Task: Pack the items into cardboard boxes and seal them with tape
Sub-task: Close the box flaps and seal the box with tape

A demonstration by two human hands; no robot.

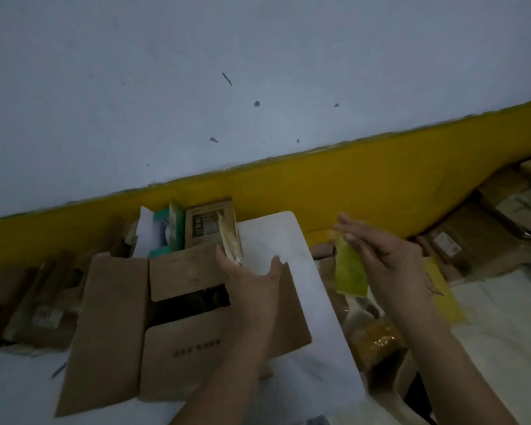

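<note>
An open cardboard box (181, 348) lies on the white table with its flaps spread and a dark gap in the middle. My left hand (249, 280) reaches over the box's right side and grips a thin pale packet (229, 240) standing on edge. To the right, my right hand (390, 259) holds a flat yellow-green packet (350, 274) in the air, fingers stretched along it. Behind the box stand a brown printed carton (207, 223) and a teal and white packet (163, 231).
A white board (295, 271) lies under the box's right side. Yellow and orange packets (377, 338) are piled at the right, more brown cartons (478, 237) at far right and brown packages (40, 308) at left. A yellow wall band (350, 182) runs behind.
</note>
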